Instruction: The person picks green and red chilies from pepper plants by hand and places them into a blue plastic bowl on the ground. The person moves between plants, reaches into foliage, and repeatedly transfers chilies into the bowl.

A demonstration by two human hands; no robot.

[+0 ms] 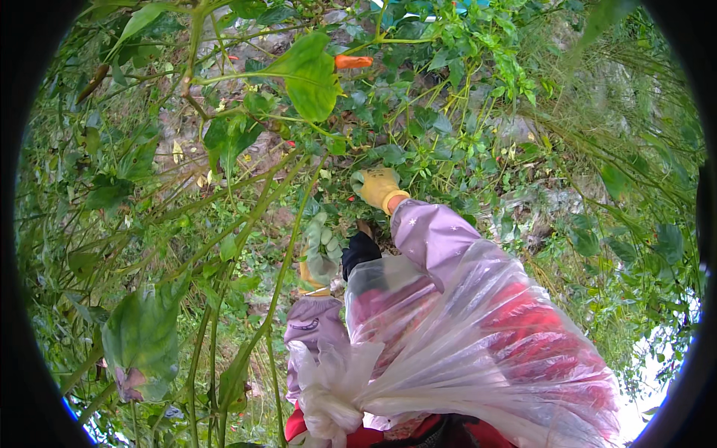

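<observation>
My right hand (376,187), in a yellow glove with a grey-green coated palm, reaches in among low green leaves at the centre; its fingers are curled and their tips are hidden. My left hand (321,253), in a matching glove, is palm up below and to the left, fingers slightly bent, near the stems; I cannot tell if something small lies in it. An orange-red chili pepper (353,61) hangs beside a large leaf (313,77) above the hands. A small red spot shows near my right hand's fingers.
Long green plant stems (285,263) cross in front on the left. A knotted clear plastic sheet (448,347) covers my body. A teal object with a white edge (431,11) shows at the top, partly behind leaves. Weeds and plastic-like ground cover (538,204) lie to the right.
</observation>
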